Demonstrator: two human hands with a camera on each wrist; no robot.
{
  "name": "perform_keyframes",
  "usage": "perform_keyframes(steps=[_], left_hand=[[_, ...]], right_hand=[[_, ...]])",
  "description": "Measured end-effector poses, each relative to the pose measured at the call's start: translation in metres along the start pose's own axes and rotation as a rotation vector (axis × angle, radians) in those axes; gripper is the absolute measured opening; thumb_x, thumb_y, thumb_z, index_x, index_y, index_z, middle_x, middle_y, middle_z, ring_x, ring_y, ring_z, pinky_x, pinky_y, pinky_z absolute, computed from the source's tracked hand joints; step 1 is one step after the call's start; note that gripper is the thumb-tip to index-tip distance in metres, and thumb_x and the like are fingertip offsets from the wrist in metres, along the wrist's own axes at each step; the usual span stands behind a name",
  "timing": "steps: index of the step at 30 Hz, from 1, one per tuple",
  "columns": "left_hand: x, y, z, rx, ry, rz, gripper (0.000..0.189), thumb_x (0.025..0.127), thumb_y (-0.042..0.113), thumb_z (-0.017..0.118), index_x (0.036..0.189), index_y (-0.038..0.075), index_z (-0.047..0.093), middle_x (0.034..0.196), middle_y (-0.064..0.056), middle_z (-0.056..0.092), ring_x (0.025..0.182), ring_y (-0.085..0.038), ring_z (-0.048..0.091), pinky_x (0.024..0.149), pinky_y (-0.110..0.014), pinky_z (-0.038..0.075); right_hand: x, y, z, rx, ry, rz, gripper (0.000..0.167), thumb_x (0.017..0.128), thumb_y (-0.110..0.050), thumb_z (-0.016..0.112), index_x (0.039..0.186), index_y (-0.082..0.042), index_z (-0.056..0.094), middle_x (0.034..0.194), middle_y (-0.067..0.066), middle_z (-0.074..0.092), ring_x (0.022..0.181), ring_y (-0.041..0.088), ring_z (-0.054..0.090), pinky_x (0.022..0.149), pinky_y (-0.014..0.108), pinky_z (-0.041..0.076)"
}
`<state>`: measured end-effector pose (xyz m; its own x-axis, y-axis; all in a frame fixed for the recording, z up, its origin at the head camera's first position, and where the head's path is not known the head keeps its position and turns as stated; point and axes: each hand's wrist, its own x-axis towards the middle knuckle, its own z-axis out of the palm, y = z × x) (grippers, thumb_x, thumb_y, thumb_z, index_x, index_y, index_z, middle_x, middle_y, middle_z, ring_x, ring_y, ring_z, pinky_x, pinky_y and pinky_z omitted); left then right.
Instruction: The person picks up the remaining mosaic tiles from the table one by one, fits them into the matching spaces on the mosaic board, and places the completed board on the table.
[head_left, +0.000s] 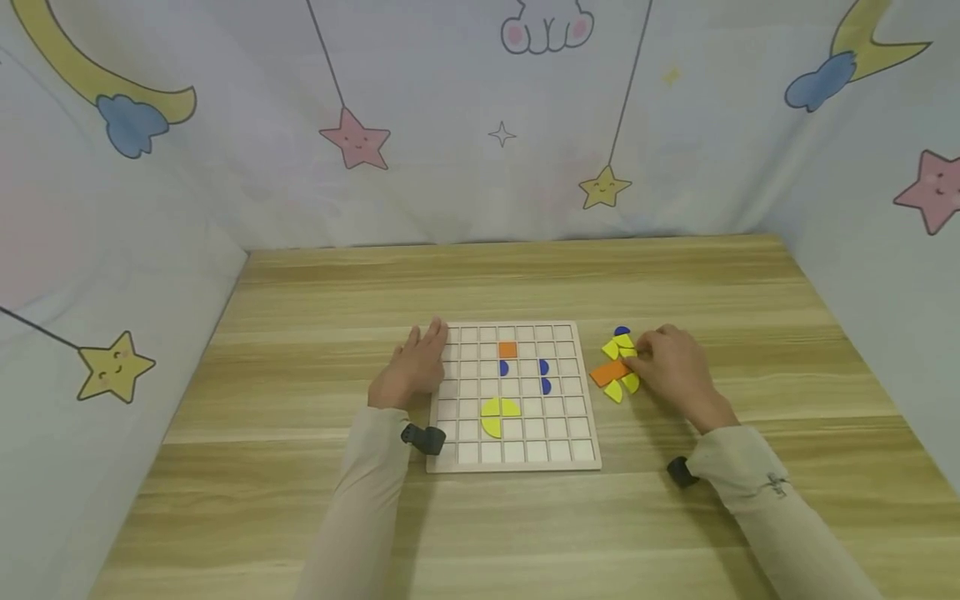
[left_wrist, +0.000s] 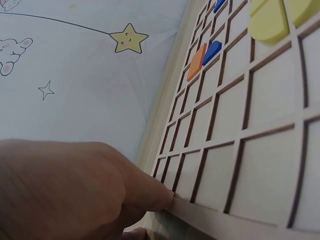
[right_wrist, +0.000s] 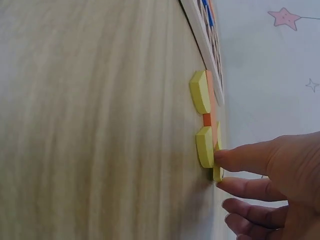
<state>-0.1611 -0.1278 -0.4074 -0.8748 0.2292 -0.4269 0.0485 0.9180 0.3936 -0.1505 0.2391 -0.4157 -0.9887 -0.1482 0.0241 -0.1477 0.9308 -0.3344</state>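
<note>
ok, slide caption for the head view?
Left hand touching the grid board; right hand at the loose yellow, orange and blue tiles beside it.

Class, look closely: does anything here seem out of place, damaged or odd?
Nothing looks visibly broken. One oddity on the board: three yellow pieces form a circle lacking its lower-right quarter in the head view, so it looks unfinished. The loose pieces right of the board lie jumbled.
</note>
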Motion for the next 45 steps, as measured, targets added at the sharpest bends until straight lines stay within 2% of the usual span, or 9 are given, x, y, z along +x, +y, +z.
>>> perform_keyframes(steps=[6, 14, 25, 30, 34, 39, 45], left_hand=[[0.001, 0.000, -0.001, 0.005, -0.002, -0.006, 0.059, 0.101, 0.011, 0.025, 0.154, 0.007, 0.002, 0.162, -0.009, -0.005, 0.147, -0.038, -0.007, 0.117, -0.059, 0.006], [0.001, 0.000, 0.000, -0.001, -0.002, -0.008, 0.059, 0.101, 0.011, 0.026, 0.154, 0.008, 0.002, 0.162, -0.008, -0.005, 0.147, -0.038, -0.007, 0.117, -0.059, 0.006], [0.002, -0.001, 0.000, -0.002, -0.006, -0.013, 0.058, 0.101, 0.012, 0.025, 0.155, 0.009, 0.002, 0.162, -0.007, -0.005, 0.147, -0.036, -0.008, 0.117, -0.058, 0.005], [0.002, 0.000, 0.000, -0.003, -0.009, -0.017, 0.058, 0.101, 0.011, 0.024, 0.155, 0.008, 0.002, 0.162, -0.007, -0.006, 0.147, -0.036, -0.008, 0.117, -0.058, 0.004], [0.002, -0.001, 0.000, -0.004, -0.008, -0.016, 0.058, 0.101, 0.011, 0.024, 0.155, 0.008, 0.002, 0.162, -0.007, -0.006, 0.147, -0.037, -0.008, 0.117, -0.059, 0.004], [0.002, -0.001, 0.000, -0.010, -0.008, -0.011, 0.059, 0.100, 0.011, 0.024, 0.155, 0.008, 0.001, 0.162, -0.007, -0.006, 0.147, -0.037, -0.008, 0.117, -0.059, 0.004], [0.002, -0.001, 0.001, -0.008, 0.000, -0.003, 0.059, 0.100, 0.010, 0.025, 0.154, 0.008, 0.003, 0.162, -0.008, -0.005, 0.147, -0.038, -0.007, 0.117, -0.060, 0.006]], right_hand=[[-0.001, -0.002, -0.004, 0.027, 0.067, -0.036, 0.034, 0.086, -0.027, 0.069, 0.106, 0.002, 0.068, 0.107, 0.021, 0.061, 0.099, 0.038, 0.056, 0.086, 0.053, 0.045], [0.002, -0.016, -0.004, 0.058, 0.091, -0.103, 0.030, 0.086, -0.027, 0.069, 0.104, -0.003, 0.069, 0.106, 0.017, 0.062, 0.097, 0.035, 0.056, 0.083, 0.049, 0.046], [0.001, -0.042, -0.002, 0.056, 0.017, -0.132, 0.036, 0.087, -0.034, 0.069, 0.107, -0.004, 0.068, 0.111, 0.015, 0.062, 0.106, 0.035, 0.055, 0.092, 0.050, 0.045], [0.000, -0.051, 0.004, 0.064, 0.042, -0.220, 0.029, 0.085, -0.029, 0.072, 0.103, -0.007, 0.069, 0.107, 0.010, 0.064, 0.105, 0.032, 0.057, 0.093, 0.047, 0.046], [-0.003, -0.060, 0.010, 0.057, 0.062, -0.288, 0.025, 0.082, -0.028, 0.074, 0.099, -0.009, 0.070, 0.104, 0.007, 0.064, 0.100, 0.028, 0.058, 0.087, 0.043, 0.048], [-0.006, -0.070, 0.016, 0.042, 0.031, -0.340, 0.023, 0.084, -0.027, 0.072, 0.100, -0.011, 0.070, 0.107, 0.004, 0.063, 0.098, 0.023, 0.057, 0.084, 0.039, 0.050], [-0.008, -0.077, 0.020, 0.051, 0.003, -0.385, 0.024, 0.082, -0.027, 0.075, 0.100, -0.012, 0.070, 0.109, 0.003, 0.063, 0.106, 0.023, 0.057, 0.094, 0.040, 0.048]])
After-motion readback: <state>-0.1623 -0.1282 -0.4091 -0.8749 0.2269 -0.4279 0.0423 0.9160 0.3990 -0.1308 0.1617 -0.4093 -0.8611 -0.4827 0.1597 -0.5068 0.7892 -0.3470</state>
